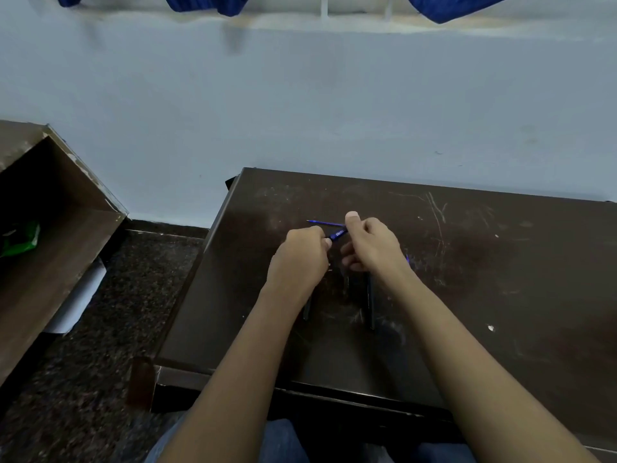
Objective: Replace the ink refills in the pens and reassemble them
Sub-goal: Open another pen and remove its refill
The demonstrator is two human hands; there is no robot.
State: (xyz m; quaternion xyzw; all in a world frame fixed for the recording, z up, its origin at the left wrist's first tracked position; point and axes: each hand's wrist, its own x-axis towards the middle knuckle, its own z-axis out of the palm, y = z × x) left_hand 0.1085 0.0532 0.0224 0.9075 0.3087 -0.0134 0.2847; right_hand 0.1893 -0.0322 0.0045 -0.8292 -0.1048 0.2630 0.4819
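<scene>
A blue pen (pixel 337 234) with white lettering is held between both hands over the dark table (pixel 500 262). My left hand (pixel 300 259) pinches its near end; my right hand (pixel 370 245) grips its far end with thumb raised. A thin blue ink refill (pixel 324 223) lies on the table just beyond the hands. Dark pens lie below the hands: one (pixel 307 309) partly under my left wrist, another (pixel 370 305) beside my right forearm. A small blue piece (pixel 407 258) peeks out at the right of my right hand.
The table's left edge (pixel 200 262) drops to a speckled dark floor (pixel 117 329). A brown shelf unit (pixel 50 228) stands at the left with a green item (pixel 20 242) inside. A pale blue wall (pixel 300 111) rises directly behind the table.
</scene>
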